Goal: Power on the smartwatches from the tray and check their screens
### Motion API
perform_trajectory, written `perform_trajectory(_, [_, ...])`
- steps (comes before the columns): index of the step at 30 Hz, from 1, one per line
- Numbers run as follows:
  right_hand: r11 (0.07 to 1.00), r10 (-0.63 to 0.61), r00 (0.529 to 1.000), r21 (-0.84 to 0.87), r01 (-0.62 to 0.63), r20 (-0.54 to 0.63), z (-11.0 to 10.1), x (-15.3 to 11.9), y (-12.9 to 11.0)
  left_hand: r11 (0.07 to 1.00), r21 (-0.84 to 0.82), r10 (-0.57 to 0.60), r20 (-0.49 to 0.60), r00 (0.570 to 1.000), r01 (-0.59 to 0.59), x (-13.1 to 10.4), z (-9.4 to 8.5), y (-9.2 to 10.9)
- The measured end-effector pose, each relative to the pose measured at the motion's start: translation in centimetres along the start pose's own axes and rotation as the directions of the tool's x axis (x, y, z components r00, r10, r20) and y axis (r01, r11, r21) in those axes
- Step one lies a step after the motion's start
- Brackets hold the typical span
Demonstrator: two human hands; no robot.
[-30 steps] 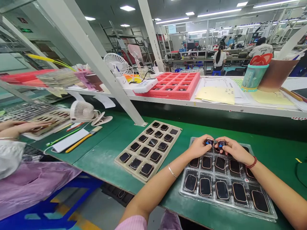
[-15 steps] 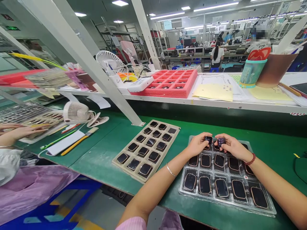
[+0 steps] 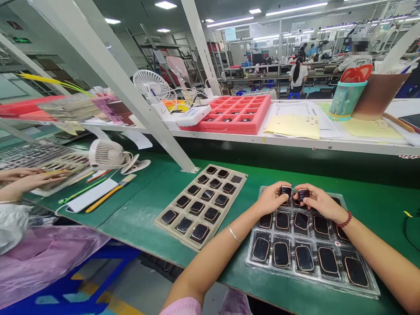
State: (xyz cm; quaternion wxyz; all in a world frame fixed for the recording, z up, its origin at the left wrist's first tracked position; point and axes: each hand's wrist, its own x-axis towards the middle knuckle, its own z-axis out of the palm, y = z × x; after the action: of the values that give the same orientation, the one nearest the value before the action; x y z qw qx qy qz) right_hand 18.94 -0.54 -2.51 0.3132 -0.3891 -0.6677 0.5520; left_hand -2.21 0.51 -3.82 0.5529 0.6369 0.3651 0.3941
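Note:
My left hand (image 3: 271, 197) pinches a dark smartwatch case (image 3: 285, 190) with a gold rim, thumb across its face. Close beside it, my right hand (image 3: 320, 202) grips a second smartwatch case (image 3: 303, 195) between thumb and fingers. Both are held over the back row of a clear plastic tray (image 3: 262, 267). Several black-faced, gold-rimmed watch cases (image 3: 304, 258) sit in that tray's pockets; my hands hide part of the back row. Left of my left forearm lies a beige tray (image 3: 192, 221) with several more dark watch cases (image 3: 200, 232) in its slots.
On the shelf ahead stand a red foam tray (image 3: 229, 127), a white fan (image 3: 151, 85), papers and a teal cup (image 3: 348, 100). A slanted white post (image 3: 157, 118) meets the bench. A brush (image 3: 108, 194) and another fan (image 3: 106, 155) lie left, near a co-worker's hands (image 3: 36, 179).
Both watch cases stay in my hands, with the left one's face turned slightly more toward me. The whole view has shifted a little. The co-worker's hands have moved slightly.

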Motion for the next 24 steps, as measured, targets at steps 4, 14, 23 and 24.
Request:
perform_trajectory(4, [1.0, 0.016, 1.0, -0.027, -0.016, -0.024, -0.02, 0.06, -0.17, 0.999, -0.022, -0.031, -0.015, 0.999, 0.031, 0.0, -0.02, 0.2])
perform_trajectory(14, [1.0, -0.025, 1.0, -0.016, 0.025, 0.018, 0.15, -0.11, -0.55, 0.998, 0.063, 0.013, 0.005, 1.0, -0.014, -0.01, -0.01, -0.22])
perform_trajectory(23, [0.999, -0.019, 1.0, -0.033, 0.02, 0.02, -0.12, 0.1, 0.0, 0.999, -0.008, -0.042, 0.015, 0.999, 0.042, -0.08, 0.09, 0.18])
perform_trajectory(24, [0.999, -0.016, 1.0, -0.034, 0.017, 0.018, -0.12, 0.1, 0.01, 0.999, -0.008, -0.044, 0.014, 0.999, 0.044, -0.11, 0.1, 0.27])
